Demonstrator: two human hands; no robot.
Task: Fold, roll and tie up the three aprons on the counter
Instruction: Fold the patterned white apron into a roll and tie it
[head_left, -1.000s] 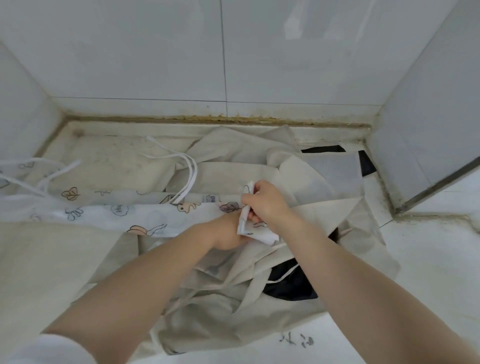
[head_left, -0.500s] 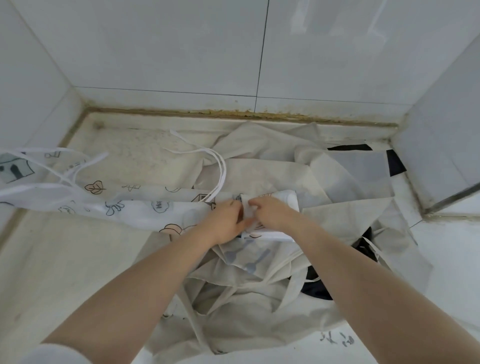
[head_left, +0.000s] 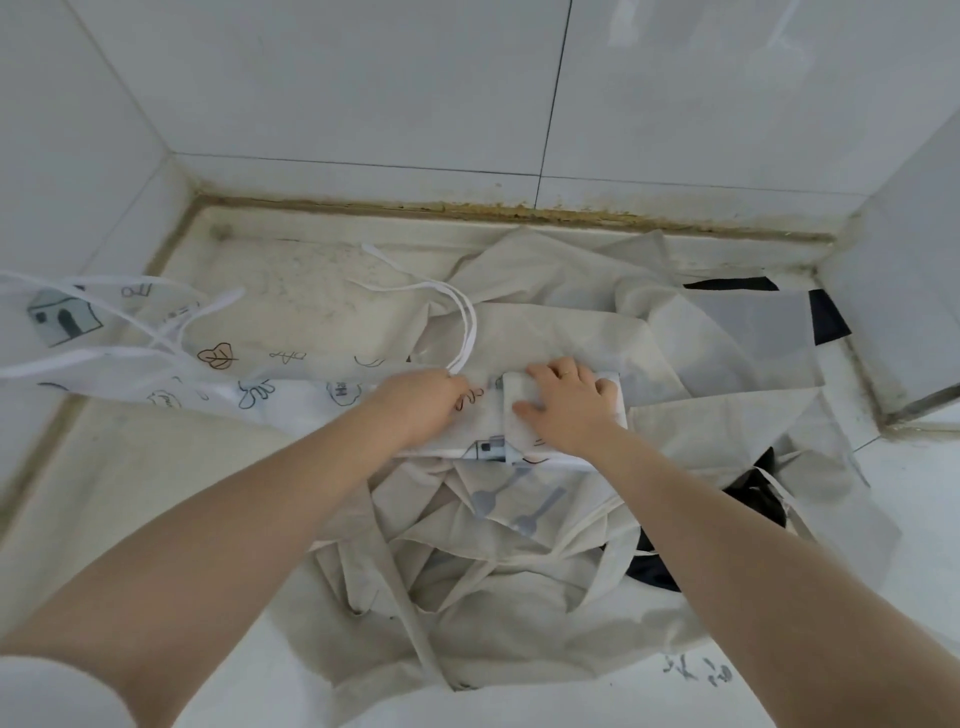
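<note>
Left fingers: the left hand (head_left: 421, 402) lies knuckles up on the printed apron (head_left: 291, 392); its fingers curl down onto the cloth just left of the rolled end, and whether they pinch the fabric I cannot tell.
Right fingers: the right hand (head_left: 563, 402) rests flat on the rolled end (head_left: 511, 400), fingers (head_left: 537, 371) straight and spread, pressing it down, the thumb along its near side.
Printed apron: white, thin, with small drawings of a leaf, a house and scribbled words; folded into a long band that runs from the left edge of the tabletop (head_left: 130, 493) toward the middle, where its right end is rolled into a short flat bundle under the right hand.
White straps (head_left: 465, 322): a loop of two white ties lies behind the left hand, running toward the back edge; more white ties lie tangled over the band near the left edge.
Beige apron (head_left: 519, 587): crumpled in a heap with loose ties, below and right of the hands, reaching the near edge; a print of grey spoons shows through a fold just under the rolled end.
Dark cloth (head_left: 753, 493): black patches show under the beige folds at the right side and near the back right corner.
Walls (head_left: 363, 93): white tiles close the tabletop on the back, left and right, with a stained seam along the back edge.
</note>
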